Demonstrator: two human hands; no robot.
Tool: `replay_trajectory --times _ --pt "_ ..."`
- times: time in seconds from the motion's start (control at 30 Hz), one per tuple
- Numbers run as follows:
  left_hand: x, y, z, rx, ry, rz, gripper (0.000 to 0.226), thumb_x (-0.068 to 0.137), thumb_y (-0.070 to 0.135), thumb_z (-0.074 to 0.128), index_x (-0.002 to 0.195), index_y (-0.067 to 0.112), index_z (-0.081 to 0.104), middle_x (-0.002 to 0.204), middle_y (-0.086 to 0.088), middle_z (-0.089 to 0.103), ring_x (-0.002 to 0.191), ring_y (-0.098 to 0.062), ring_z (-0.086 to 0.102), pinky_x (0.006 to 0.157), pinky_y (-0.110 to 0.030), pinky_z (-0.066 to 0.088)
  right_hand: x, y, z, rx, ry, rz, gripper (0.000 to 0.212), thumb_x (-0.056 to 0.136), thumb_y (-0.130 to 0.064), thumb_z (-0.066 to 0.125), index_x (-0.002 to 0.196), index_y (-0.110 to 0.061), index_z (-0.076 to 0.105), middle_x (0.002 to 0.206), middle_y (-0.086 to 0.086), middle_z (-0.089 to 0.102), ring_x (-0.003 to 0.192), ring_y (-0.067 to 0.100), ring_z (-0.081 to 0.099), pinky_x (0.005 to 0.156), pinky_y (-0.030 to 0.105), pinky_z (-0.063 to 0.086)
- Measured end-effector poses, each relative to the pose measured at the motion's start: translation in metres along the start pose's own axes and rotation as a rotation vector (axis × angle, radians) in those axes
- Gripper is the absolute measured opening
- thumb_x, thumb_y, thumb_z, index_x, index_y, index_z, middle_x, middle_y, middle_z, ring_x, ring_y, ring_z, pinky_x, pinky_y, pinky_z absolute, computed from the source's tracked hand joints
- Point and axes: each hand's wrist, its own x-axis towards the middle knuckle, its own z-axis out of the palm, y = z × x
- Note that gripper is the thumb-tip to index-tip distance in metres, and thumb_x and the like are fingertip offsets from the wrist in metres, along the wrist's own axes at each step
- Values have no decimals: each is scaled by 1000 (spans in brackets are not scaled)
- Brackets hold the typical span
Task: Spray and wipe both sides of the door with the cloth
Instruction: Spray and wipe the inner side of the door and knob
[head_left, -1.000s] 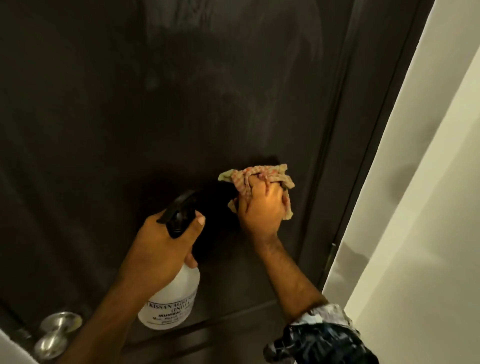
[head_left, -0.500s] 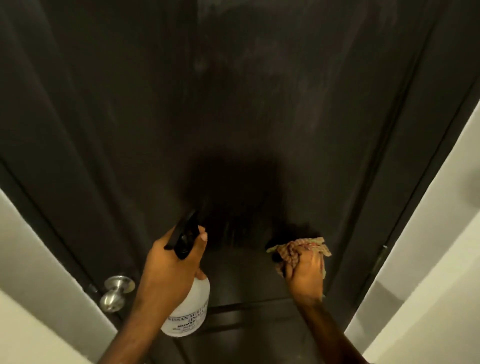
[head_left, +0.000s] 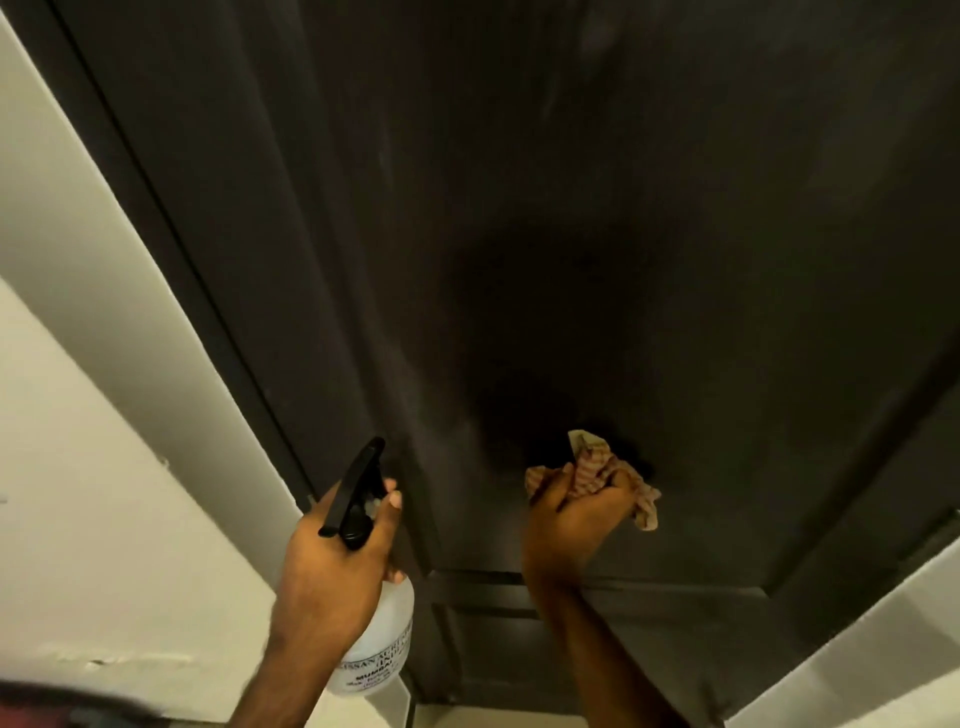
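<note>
A dark brown door fills most of the view, with faint wipe streaks near its top. My right hand grips a bunched red-and-cream checked cloth and presses it against the lower middle of the door panel. My left hand holds a white spray bottle with a black trigger head by its neck, close to the door's left edge. The nozzle points up toward the door.
A pale wall runs along the left of the dark door frame. Another pale wall shows at the lower right. A horizontal groove crosses the door below my right hand.
The view has tilted down and to the right, and the door knob has left the frame. My right hand with the cloth has slid down the door. The bottle stays in my left hand.
</note>
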Motion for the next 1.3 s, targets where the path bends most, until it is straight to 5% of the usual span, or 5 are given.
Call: replay_trajectory --times 0.4,0.57,0.7,0.87,1.3 --pt "52 -48 -66 -25 -86 36 13 97 41 67 104 31 72 59 -4 74 54 -20 74 73 -38 59 -120 39 107 159 151 328 38 104 -22 63 139 -22 47 134 14 56 122 40 62 104 50 53" --pt "73 -70 -83 -80 -143 58 13 98 35 67 110 34 71 57 -2 74 53 -19 75 65 -26 59 -134 21 104 268 -255 644 31 103 -36 66 115 -8 69 93 9 65 75 28 62 86 57 61" --pt "92 -80 -85 -64 -190 85 17 99 34 67 116 35 69 72 -1 77 56 -16 77 60 -19 53 -99 -20 129 363 35 666 18 110 -17 51 122 -5 58 102 19 59 89 33 60 88 58 58" --pt "100 -87 -78 -106 -259 84 24 98 35 68 121 30 70 85 -2 76 68 -19 76 56 -16 56 -97 -83 147 276 174 116 61 105 -19 60 157 -8 31 151 13 48 138 27 55 119 44 46" --pt "97 -106 -82 -135 -240 36 24 97 38 69 117 25 71 91 -6 78 86 -29 77 78 -37 67 -38 -261 185 -218 153 -1146 46 89 -25 63 131 -8 73 115 34 67 109 39 52 91 44 44"
